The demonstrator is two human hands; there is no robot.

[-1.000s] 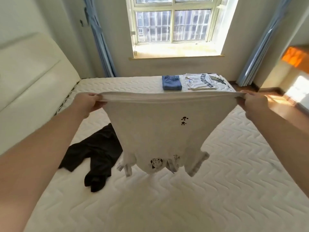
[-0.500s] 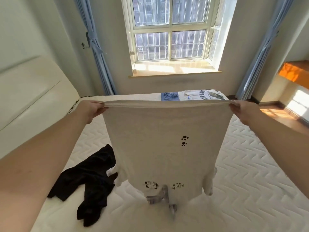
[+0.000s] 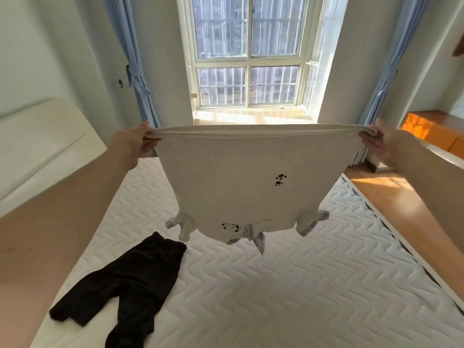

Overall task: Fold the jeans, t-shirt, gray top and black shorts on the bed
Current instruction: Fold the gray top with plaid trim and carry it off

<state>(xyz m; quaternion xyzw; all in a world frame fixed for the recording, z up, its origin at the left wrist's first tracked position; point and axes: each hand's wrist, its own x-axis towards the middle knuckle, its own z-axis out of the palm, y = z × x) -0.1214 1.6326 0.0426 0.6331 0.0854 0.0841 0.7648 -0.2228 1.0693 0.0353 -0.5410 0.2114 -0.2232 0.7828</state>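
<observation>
I hold the gray top (image 3: 236, 182) upside down in the air over the bed (image 3: 288, 285), stretched wide by its hem. My left hand (image 3: 133, 146) grips the hem's left corner and my right hand (image 3: 384, 144) grips the right corner. Small black paw prints and a cartoon print show on the cloth; the sleeves and collar dangle at the bottom, clear of the mattress. The black shorts (image 3: 125, 290) lie crumpled on the mattress at the lower left. The jeans and the t-shirt are hidden behind the raised top.
A padded white headboard (image 3: 42, 144) stands at the left. A barred window (image 3: 248, 54) with a sunlit sill is straight ahead, with blue curtains (image 3: 133, 66) on both sides. Wooden floor (image 3: 391, 202) and an orange cabinet (image 3: 431, 129) lie to the right of the bed.
Both hands have lifted the gray top higher, so its sleeves and collar hang clear of the mattress. The view has tilted up, and the folded jeans and t-shirt are now hidden behind the top.
</observation>
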